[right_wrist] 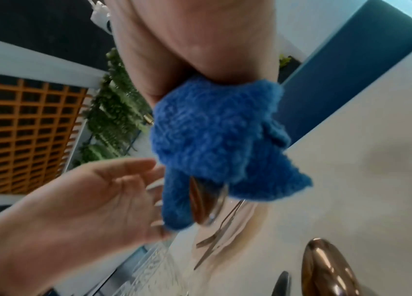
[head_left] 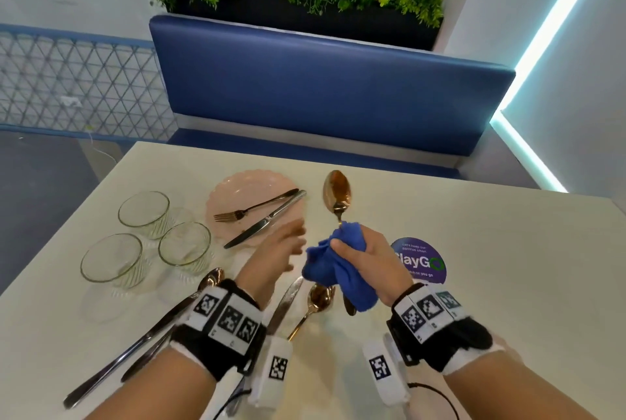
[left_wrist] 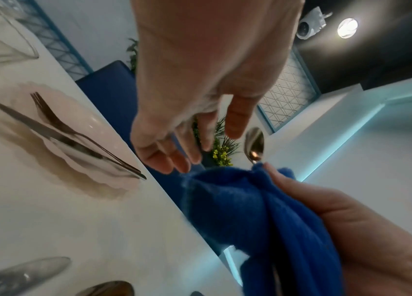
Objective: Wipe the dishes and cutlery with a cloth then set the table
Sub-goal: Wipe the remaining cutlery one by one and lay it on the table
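Note:
My right hand [head_left: 355, 250] grips a bunched blue cloth [head_left: 342, 270] wrapped round the handle of a copper spoon [head_left: 336, 191], whose bowl sticks up out of the fist. The left wrist view shows the same spoon [left_wrist: 254, 144] above the cloth [left_wrist: 237, 200]. My left hand [head_left: 291, 247] is blurred, with fingers spread and nothing in it, just left of the cloth. A pink scalloped plate [head_left: 230, 189] on the white table [head_left: 474, 284] carries a fork [head_left: 250, 209] and a knife [head_left: 267, 216].
Three glass bowls [head_left: 144, 213] stand at the left. Under my wrists lie a knife [head_left: 286, 304], a copper spoon [head_left: 320, 297] and long-handled cutlery [head_left: 135, 345]. A round purple sticker [head_left: 423, 260] is on the table at the right. A blue bench [head_left: 321, 87] is beyond the far edge.

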### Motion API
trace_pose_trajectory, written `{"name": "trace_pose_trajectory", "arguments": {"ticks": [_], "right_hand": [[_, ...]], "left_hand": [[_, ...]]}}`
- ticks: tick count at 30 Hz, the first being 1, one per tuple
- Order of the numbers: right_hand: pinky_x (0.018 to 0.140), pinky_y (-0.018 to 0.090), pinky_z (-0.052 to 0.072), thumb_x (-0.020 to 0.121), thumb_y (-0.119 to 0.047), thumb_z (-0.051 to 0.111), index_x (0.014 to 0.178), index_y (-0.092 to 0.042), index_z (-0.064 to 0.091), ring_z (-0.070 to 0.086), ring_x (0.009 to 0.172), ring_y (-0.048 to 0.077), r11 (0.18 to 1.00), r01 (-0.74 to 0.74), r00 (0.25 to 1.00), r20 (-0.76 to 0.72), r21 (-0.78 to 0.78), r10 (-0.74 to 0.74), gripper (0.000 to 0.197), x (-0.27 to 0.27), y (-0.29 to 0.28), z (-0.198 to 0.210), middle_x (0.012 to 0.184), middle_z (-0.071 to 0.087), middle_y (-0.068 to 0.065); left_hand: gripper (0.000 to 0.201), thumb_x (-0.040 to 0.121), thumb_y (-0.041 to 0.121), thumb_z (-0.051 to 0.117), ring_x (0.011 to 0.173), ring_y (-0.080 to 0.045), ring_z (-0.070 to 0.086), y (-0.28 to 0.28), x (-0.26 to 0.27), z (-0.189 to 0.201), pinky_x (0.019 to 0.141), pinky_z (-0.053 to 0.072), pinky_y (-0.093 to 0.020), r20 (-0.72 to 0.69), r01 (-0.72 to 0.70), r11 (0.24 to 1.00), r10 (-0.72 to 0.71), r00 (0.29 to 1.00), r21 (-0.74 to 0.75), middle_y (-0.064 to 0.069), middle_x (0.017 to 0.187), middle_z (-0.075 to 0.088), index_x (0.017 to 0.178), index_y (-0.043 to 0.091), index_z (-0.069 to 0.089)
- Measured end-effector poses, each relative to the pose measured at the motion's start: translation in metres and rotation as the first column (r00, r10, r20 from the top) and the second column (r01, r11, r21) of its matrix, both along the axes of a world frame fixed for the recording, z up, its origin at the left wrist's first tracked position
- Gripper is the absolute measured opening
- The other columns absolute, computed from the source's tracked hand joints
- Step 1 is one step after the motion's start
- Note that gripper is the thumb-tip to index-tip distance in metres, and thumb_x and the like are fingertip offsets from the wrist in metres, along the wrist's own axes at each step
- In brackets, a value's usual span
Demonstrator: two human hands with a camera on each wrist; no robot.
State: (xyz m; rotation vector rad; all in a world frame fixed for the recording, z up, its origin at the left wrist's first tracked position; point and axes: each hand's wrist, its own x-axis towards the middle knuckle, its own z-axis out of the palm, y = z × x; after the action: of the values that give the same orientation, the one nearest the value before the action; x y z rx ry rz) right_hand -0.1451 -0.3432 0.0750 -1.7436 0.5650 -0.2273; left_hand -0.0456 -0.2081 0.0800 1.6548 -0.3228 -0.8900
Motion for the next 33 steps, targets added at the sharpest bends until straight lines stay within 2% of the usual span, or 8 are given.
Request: {"name": "trace_pose_trajectory", "arguments": {"ticks": [4,8,15,17,20,24,28,33], "right_hand": [[0.085,0.032,0.053,0.087,-0.022,0.063,0.102,-0.013,0.061,0.065,0.093,0.021,0.978,-0.158,0.987,-0.064,-0.138,0.15,0.018,0.007,0.024,-0.007,0.099,0.069,0.008],[0.079,0.033,0.052,0.086,-0.025,0.064,0.092,-0.011,0.059,0.063,0.082,0.022,0.967,-0.225,0.965,-0.161,-0.117,0.205,0.016,-0.001,0.041,-0.018,0.087,0.066,0.009],[0.083,0.036,0.053,0.082,-0.025,0.068,0.093,-0.006,0.063,0.066,0.088,0.024,0.958,-0.285,0.908,-0.325,-0.013,0.265,0.023,-0.031,0.025,-0.031,0.094,0.069,0.013],[0.084,0.029,0.051,0.087,-0.018,0.064,0.103,-0.003,0.062,0.065,0.093,0.019,0.987,-0.136,0.952,-0.265,0.089,0.155,0.022,-0.039,0.009,-0.026,0.098,0.069,0.011],[0.088,0.025,0.052,0.092,-0.013,0.056,0.115,0.007,0.055,0.064,0.102,0.023,0.955,0.07,0.994,-0.102,0.289,-0.042,0.031,-0.04,-0.017,-0.009,0.108,0.067,0.017],[0.092,0.027,0.052,0.094,-0.013,0.053,0.118,0.011,0.051,0.061,0.112,0.031,0.926,0.074,0.997,-0.026,0.37,-0.069,0.034,-0.031,-0.031,0.008,0.117,0.063,0.024],[0.083,0.019,0.054,0.095,-0.016,0.05,0.107,0.005,0.057,0.067,0.098,0.017,0.905,0.095,0.995,-0.022,0.416,-0.094,0.025,-0.029,-0.03,0.011,0.108,0.067,0.015],[0.094,0.027,0.048,0.098,-0.021,0.044,0.114,-0.003,0.056,0.06,0.107,0.018,0.838,0.128,0.99,-0.015,0.53,-0.142,0.028,-0.027,-0.035,0.006,0.117,0.063,0.012]], "left_hand": [[0.019,0.095,0.017,0.049,0.094,-0.014,0.063,-0.004,-0.008,0.002,0.075,0.051,-0.027,-0.24,-0.069,0.984,0.028,0.97,-0.165,-0.004,0.1,0.069,0.1,0.016,0.067],[0.018,0.093,0.011,0.05,0.081,-0.01,0.058,-0.002,0.002,-0.015,0.071,0.041,-0.026,-0.28,-0.27,0.957,0.232,0.932,-0.104,0.0,0.086,0.066,0.082,0.013,0.064],[0.014,0.093,0.009,0.05,0.069,-0.012,0.057,0.013,0.023,-0.032,0.063,0.048,-0.024,-0.424,-0.611,0.787,0.527,0.736,-0.084,-0.006,0.078,0.062,0.091,0.003,0.062],[0.014,0.092,0.01,0.053,0.071,-0.013,0.058,0.024,0.026,-0.033,0.067,0.051,-0.025,-0.286,-0.477,0.878,0.446,0.848,-0.046,-0.006,0.079,0.063,0.097,0.002,0.063],[0.011,0.089,0.012,0.059,0.067,-0.013,0.057,0.028,-0.002,-0.048,0.062,0.05,-0.022,0.018,-0.04,0.98,0.037,0.999,0.194,-0.005,0.076,0.062,0.092,0.005,0.066],[0.008,0.08,0.015,0.069,0.063,-0.008,0.057,0.021,-0.047,-0.087,0.065,0.052,-0.019,0.245,0.223,0.855,-0.368,0.897,0.469,0.001,0.073,0.063,0.087,0.01,0.069],[0.014,0.079,0.021,0.07,0.083,-0.01,0.057,0.013,-0.061,-0.106,0.079,0.047,-0.021,0.268,0.206,0.816,-0.399,0.877,0.54,-0.002,0.095,0.068,0.09,0.011,0.067],[0.014,0.08,0.021,0.069,0.089,-0.011,0.056,0.013,-0.06,-0.115,0.08,0.042,-0.019,0.268,0.224,0.745,-0.478,0.837,0.629,0.003,0.093,0.059,0.091,0.016,0.061]]}}
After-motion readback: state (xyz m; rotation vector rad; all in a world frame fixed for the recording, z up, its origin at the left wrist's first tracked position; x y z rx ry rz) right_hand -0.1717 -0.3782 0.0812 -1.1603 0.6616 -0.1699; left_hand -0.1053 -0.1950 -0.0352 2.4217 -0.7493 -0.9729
